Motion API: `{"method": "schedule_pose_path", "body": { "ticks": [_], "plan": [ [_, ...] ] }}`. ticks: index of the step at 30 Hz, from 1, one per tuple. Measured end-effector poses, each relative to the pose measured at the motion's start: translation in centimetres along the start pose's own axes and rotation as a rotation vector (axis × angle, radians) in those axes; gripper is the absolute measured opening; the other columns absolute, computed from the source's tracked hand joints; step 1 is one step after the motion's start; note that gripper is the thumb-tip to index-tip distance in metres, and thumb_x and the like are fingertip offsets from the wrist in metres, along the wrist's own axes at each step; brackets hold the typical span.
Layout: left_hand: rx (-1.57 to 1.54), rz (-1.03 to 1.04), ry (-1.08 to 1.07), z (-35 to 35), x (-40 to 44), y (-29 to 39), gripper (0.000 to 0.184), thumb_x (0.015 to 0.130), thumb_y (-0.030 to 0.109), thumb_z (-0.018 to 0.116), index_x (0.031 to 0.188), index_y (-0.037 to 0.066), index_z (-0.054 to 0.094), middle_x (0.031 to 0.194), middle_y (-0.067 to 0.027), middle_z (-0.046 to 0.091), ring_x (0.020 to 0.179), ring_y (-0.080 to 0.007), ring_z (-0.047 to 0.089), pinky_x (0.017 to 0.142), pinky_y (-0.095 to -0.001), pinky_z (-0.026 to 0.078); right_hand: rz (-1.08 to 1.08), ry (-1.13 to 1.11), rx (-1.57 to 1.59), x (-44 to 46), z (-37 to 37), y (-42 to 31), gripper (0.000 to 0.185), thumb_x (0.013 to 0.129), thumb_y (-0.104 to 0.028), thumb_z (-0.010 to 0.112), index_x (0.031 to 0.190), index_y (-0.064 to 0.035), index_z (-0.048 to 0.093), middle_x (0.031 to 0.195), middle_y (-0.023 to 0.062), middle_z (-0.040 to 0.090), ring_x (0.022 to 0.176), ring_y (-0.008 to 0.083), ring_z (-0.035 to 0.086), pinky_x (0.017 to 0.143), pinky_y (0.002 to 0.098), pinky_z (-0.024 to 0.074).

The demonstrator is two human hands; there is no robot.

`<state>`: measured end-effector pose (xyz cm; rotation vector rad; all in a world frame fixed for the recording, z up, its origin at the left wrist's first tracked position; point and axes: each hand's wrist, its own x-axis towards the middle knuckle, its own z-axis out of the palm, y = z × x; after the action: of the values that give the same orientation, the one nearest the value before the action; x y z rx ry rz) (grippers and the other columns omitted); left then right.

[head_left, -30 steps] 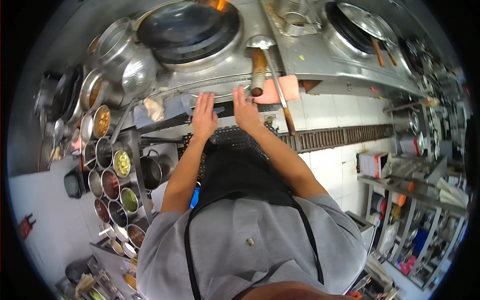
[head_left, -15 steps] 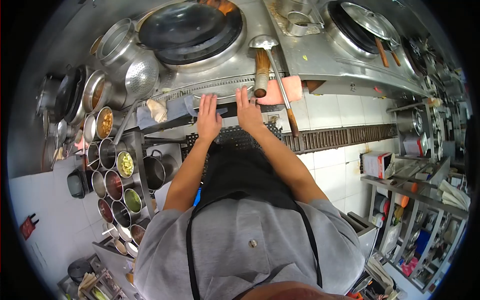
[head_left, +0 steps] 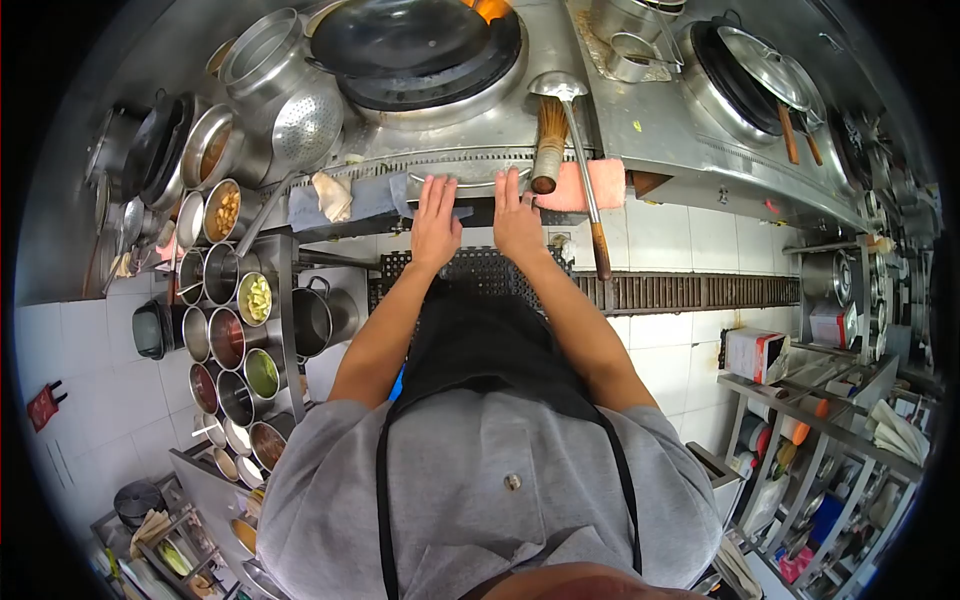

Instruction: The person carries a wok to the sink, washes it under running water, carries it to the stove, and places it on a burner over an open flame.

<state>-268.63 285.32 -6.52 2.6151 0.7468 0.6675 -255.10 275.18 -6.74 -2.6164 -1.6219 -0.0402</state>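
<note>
Both hands lie on the stove's front edge (head_left: pixel 470 185) with their fingers stretched out, holding nothing. My left hand (head_left: pixel 436 225) is beside a folded blue-grey cloth (head_left: pixel 372 200), on which a crumpled beige cloth (head_left: pixel 332 198) sits. My right hand (head_left: pixel 517 222) is close to a wooden-bristled wok brush (head_left: pixel 551 135) and the pink cloth (head_left: pixel 608 185). Across that cloth runs a long-handled ladle (head_left: pixel 586 170), its wooden end sticking out past the edge. Beyond my hands a black wok (head_left: pixel 400 42) rests tilted on the burner, orange flame (head_left: pixel 491 9) showing behind it.
To the left are a perforated skimmer (head_left: pixel 307 128), stacked metal pots (head_left: pixel 262 55) and a rack of several ingredient containers (head_left: pixel 228 337). A second wok with a metal lid (head_left: pixel 765 65) stands at the right. Metal shelves (head_left: pixel 825 420) hold boxes and bottles behind on the right.
The view has shifted, so the stove and its things appear a little further right. Both hands stay on the stove's edge with fingers extended; nothing has been picked up.
</note>
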Motion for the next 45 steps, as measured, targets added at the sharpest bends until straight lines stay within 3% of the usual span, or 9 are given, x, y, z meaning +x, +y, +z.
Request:
{"method": "schedule_pose_path", "body": {
  "ticks": [9, 27, 45],
  "plan": [
    [0.011, 0.01, 0.019, -0.26, -0.16, 0.29, 0.071, 0.069, -0.002, 0.058, 0.136, 0.005, 0.038, 0.141, -0.0148, 0.035, 0.136, -0.0356, 0.026, 0.102, -0.0429, 0.037, -0.019, 0.005, -0.049, 0.15, 0.38, 0.1, 0.077, 0.081, -0.013, 0.058, 0.145, 0.002, 0.017, 0.148, 0.0232, 0.016, 0.113, 0.0404, 0.05, 0.079, 0.0427, 0.0548],
    [0.032, 0.011, 0.006, -0.52, -0.2, 0.57, 0.073, 0.067, -0.004, 0.058, 0.137, 0.005, 0.037, 0.143, -0.0154, 0.033, 0.136, -0.0359, 0.025, 0.101, -0.0432, 0.038, -0.022, 0.023, -0.037, 0.02, 0.2, 0.16, 0.076, 0.08, -0.013, 0.058, 0.144, 0.003, 0.02, 0.146, 0.0241, 0.017, 0.109, 0.0407, 0.053, 0.076, 0.0417, 0.0559],
    [0.04, 0.004, -0.017, -0.58, -0.16, 0.48, 0.076, 0.065, -0.004, 0.059, 0.137, 0.005, 0.036, 0.142, -0.0155, 0.033, 0.137, -0.0356, 0.023, 0.101, -0.0435, 0.038, -0.004, -0.016, 0.013, 0.07, 0.12, 0.12, 0.079, 0.08, -0.011, 0.058, 0.145, 0.0024, 0.014, 0.148, 0.0233, 0.014, 0.113, 0.0413, 0.051, 0.08, 0.0439, 0.0544]
  ]
}}
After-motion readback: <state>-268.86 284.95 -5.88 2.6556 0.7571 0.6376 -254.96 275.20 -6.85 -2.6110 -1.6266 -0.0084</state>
